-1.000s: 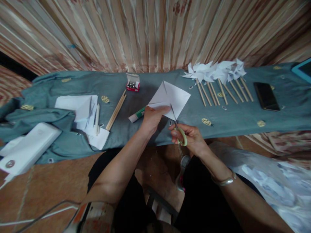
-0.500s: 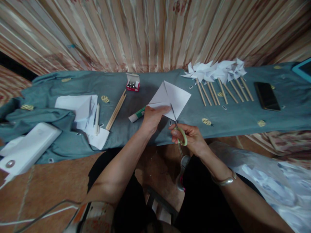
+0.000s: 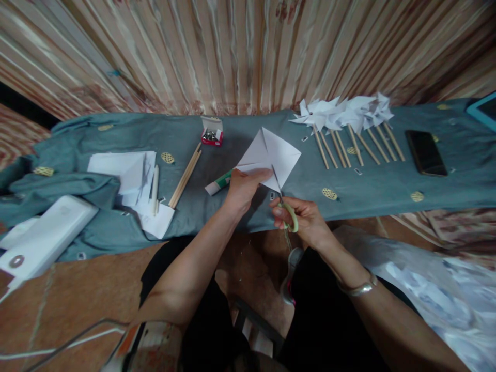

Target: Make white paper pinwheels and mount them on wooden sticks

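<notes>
Left hand (image 3: 245,187): grip pinching the white paper (image 3: 284,155) over the bench (image 3: 380,194). Right hand (image 3: 306,214): grip closed around the handles of the scissors (image 3: 291,210), a blade across the paper's near corner. Change noted: the paper's right corner has drawn slightly inward; hands virtually unmoved. Assessment: cut probably under way, unfinished.

One dark phone (image 3: 426,153), flat on green-grey cloth (image 3: 380,188); one blue-edged device (image 3: 486,111), cropped; one white device (image 3: 48,235), corded; pleated curtain (image 3: 248,51), behind.

White paper square (image 3: 282,153) slightly shifted, its right corner a little further left than before
</notes>
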`<state>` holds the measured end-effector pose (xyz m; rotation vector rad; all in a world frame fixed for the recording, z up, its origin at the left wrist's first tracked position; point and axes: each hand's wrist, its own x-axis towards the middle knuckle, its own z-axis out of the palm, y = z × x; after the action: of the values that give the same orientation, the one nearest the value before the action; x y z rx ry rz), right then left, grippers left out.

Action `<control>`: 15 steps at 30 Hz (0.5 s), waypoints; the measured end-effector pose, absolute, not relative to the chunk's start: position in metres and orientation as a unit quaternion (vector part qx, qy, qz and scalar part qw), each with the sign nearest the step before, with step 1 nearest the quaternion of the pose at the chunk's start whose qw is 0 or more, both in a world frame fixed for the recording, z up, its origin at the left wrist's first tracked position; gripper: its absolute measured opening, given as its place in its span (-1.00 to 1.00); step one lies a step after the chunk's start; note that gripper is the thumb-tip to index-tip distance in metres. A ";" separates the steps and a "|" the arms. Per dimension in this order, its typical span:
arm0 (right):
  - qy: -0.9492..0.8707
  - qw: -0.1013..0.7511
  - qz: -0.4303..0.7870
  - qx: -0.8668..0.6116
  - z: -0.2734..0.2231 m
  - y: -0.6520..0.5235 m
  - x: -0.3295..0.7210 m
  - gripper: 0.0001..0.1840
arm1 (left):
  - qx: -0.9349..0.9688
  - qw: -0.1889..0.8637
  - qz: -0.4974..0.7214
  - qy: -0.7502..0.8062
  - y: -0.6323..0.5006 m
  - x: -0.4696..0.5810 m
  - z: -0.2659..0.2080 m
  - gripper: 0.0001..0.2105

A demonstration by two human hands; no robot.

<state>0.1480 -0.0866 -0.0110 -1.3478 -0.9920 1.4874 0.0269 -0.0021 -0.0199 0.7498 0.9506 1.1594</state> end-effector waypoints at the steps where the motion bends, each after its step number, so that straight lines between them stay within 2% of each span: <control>1: -0.397 0.437 0.598 -0.542 -0.011 -0.087 0.148 -0.62 | 0.333 0.669 0.516 0.420 -0.002 0.027 -0.020 -0.84; 15: -0.385 0.438 0.600 -0.548 -0.015 -0.086 0.149 -0.62 | 0.334 0.671 0.521 0.409 -0.001 0.026 -0.021 -0.82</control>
<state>0.1485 -0.0865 -0.0153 -1.3638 -0.9569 1.4912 0.0265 -0.0015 -0.0206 0.7522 0.9214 1.1731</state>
